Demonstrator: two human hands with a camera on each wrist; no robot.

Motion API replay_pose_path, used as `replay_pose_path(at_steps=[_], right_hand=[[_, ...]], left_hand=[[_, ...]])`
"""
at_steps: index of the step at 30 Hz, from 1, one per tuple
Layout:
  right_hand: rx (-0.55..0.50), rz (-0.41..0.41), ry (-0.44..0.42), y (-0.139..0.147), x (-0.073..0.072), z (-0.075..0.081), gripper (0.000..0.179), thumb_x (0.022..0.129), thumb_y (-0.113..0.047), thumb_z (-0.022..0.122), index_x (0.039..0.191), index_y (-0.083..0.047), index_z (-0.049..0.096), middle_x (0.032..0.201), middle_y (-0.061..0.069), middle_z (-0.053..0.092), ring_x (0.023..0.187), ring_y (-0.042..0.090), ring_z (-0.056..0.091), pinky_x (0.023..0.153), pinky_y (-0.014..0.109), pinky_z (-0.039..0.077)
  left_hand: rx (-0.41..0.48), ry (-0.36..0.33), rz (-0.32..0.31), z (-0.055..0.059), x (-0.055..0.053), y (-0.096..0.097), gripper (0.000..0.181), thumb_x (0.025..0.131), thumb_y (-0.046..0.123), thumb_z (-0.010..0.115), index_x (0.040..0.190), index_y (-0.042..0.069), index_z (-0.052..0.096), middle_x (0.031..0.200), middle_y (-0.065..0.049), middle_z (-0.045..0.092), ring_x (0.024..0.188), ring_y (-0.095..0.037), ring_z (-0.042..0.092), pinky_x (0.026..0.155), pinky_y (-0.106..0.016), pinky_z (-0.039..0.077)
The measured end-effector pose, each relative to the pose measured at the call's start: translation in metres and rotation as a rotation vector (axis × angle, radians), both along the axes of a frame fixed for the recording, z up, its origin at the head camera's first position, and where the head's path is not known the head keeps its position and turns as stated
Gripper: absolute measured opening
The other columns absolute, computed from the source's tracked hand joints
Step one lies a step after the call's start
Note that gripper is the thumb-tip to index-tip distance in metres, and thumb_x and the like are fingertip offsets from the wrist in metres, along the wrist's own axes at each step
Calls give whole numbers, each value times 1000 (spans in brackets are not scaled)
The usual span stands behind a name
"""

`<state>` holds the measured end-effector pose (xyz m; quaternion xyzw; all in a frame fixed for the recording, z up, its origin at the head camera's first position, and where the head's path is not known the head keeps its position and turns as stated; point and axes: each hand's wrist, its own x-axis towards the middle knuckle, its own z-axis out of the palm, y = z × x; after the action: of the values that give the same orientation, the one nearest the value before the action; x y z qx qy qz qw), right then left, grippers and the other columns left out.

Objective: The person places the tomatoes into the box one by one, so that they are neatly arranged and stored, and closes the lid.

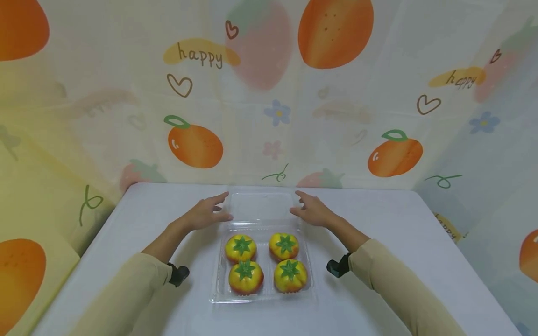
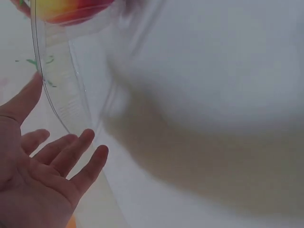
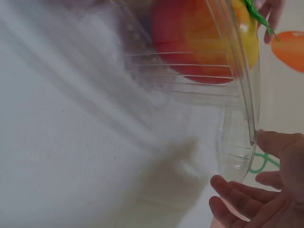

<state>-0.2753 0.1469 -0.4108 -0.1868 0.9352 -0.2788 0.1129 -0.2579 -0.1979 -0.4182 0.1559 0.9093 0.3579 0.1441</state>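
Observation:
A clear plastic clamshell box (image 1: 266, 284) stands on the table with its lid (image 1: 262, 207) swung up at the back. Its compartments hold several yellow-and-red fruits (image 1: 245, 280) with green leafy caps, persimmon-like. At the lid's left side is my left hand (image 1: 206, 213), fingers extended and spread; its thumb tip meets the clear rim in the left wrist view. My right hand (image 1: 312, 210) mirrors it on the right side, the thumb at the lid's edge in the right wrist view and the other fingers loosely extended. Neither hand curls round the plastic.
A white-covered table (image 1: 361, 224) lies under the box. Behind it and along the sides hangs a fruit-printed curtain (image 1: 252, 140). Dark wrist-worn devices (image 1: 180, 275) sit at both sleeve cuffs.

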Motion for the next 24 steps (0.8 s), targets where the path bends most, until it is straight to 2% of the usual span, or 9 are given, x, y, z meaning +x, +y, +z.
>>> replay_pose_path(at_steps=[6,13,15,20,24], right_hand=[[-43,23,87,5,-5,-6,58,97,-13,61,146,7,38,127,31,60,110,40,64,95,50,52],[-108,11,175,11,-5,-5,54,95,-6,63,144,4,43,123,28,62,104,39,67,90,48,55],[-139,5,194,11,-5,-3,54,93,-4,65,143,3,43,121,27,63,103,38,67,89,48,56],[-250,-38,222,14,-2,7,67,88,1,71,146,0,38,107,22,64,91,33,69,83,44,58],[-363,-86,201,20,1,15,82,86,5,71,154,-6,27,96,17,62,83,28,70,77,39,59]], left_hand=[[117,-30,103,-1,-1,3,86,91,18,73,158,6,21,149,-31,40,123,-42,57,95,-51,52],[218,26,140,2,-1,2,83,89,1,71,157,4,23,144,-33,45,118,-42,61,94,-49,53],[259,48,168,3,0,2,81,89,-1,70,157,5,25,142,-31,48,117,-42,61,93,-48,53],[373,86,260,8,4,2,77,91,-3,67,156,7,27,131,-27,57,111,-40,65,92,-40,55],[440,89,284,12,6,4,74,92,-2,67,155,6,30,121,-28,59,102,-35,67,89,-30,56]])
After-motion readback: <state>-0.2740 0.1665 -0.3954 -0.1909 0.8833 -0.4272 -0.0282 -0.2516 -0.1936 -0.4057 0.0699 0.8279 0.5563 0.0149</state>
